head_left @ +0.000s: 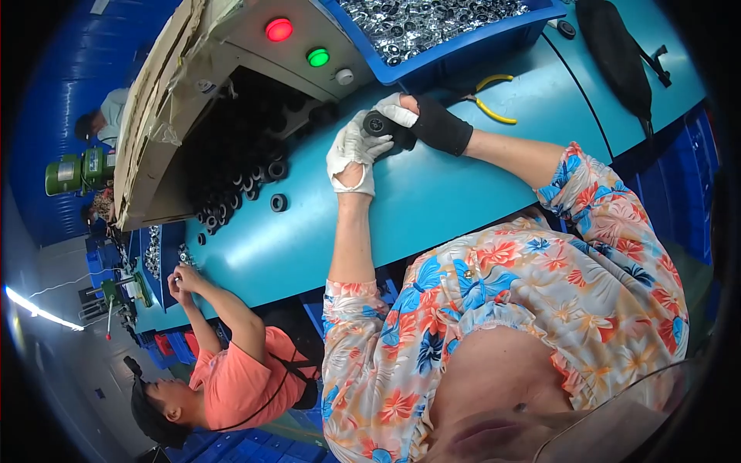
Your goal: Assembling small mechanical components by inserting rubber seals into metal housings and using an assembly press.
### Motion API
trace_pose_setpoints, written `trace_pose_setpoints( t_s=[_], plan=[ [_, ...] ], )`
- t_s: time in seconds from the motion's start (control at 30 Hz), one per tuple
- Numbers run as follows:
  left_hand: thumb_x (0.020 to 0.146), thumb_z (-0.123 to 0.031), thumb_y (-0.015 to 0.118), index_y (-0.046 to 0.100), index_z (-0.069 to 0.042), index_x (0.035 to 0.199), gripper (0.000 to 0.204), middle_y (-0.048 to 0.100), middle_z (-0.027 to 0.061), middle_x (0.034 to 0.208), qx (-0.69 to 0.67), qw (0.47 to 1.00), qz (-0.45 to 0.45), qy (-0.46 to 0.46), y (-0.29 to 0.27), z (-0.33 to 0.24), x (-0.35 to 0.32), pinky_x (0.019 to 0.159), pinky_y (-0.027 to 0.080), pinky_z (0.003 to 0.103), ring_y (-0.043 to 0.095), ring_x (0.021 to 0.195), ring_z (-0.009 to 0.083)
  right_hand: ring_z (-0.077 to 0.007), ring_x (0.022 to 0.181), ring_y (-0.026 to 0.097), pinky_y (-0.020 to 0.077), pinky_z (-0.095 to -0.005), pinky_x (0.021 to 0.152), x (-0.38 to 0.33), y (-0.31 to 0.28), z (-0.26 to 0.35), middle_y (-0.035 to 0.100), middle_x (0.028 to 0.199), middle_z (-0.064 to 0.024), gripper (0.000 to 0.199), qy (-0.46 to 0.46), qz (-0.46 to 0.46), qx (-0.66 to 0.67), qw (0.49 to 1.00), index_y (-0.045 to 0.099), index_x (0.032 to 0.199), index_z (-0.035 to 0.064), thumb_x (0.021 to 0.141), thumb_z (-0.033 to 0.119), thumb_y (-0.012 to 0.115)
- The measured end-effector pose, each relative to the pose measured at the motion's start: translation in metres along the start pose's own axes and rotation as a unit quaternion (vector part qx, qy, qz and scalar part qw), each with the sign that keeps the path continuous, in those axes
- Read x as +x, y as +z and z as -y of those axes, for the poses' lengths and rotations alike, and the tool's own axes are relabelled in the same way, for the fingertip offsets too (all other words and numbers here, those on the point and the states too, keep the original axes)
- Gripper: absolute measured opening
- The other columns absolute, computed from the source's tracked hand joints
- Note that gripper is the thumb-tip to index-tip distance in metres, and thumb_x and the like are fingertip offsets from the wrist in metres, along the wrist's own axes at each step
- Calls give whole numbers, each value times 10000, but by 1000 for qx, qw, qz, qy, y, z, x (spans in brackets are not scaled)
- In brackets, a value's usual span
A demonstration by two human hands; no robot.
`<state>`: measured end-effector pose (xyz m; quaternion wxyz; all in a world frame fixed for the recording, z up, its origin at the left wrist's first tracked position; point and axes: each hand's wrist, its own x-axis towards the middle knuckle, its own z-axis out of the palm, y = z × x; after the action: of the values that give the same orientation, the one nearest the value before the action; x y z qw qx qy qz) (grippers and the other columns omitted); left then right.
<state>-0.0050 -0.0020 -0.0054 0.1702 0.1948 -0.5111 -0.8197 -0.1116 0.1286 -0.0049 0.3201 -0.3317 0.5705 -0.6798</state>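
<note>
Over the turquoise table, my two hands are together around a small black wheel (pixel 376 125) with a hub in its middle. My left hand (pixel 356 149), in a white glove torn at the wrist, closes its fingers on the wheel from the near left. From the right, my right hand (pixel 403 110) presses closed fingers against the same wheel. It wears a white glove and a black wrist cover. A dark shape below the fingers is partly hidden, and I cannot make it out. Several black rings (pixel 278 202) lie loose on the table to the left.
A box (pixel 324 31) with red and green lights holds a heap of black rings. Behind my hands stands a blue tray (pixel 463 54) of shiny metal parts. Yellow-handled pliers (pixel 494 112) and a black pouch (pixel 615 62) lie right. A co-worker (pixel 247 363) sits at the left.
</note>
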Motion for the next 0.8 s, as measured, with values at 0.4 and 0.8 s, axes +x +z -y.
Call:
trace_pose_setpoints(
  t_s=[0.4, 0.8],
  plan=[
    [840, -160, 597, 594, 62, 1006, 277, 630, 122, 814, 281, 959, -37, 8, -17, -72, -66, 589, 485, 270, 606, 623, 183, -69, 707, 566, 463, -232, 596, -17, -2, 65, 615, 818, -21, 179, 11, 38, -64, 997, 627, 961, 60, 852, 200, 607],
    [863, -196, 595, 563, 48, 1087, 333, 618, 79, 780, 478, 810, -132, -314, -150, -123, -224, 497, 466, 233, 575, 555, 133, -307, 860, 613, 475, -370, 759, 85, -211, 108, 642, 893, -175, 290, -406, 113, -378, 824, 652, 882, 25, 762, 280, 588]
  ],
)
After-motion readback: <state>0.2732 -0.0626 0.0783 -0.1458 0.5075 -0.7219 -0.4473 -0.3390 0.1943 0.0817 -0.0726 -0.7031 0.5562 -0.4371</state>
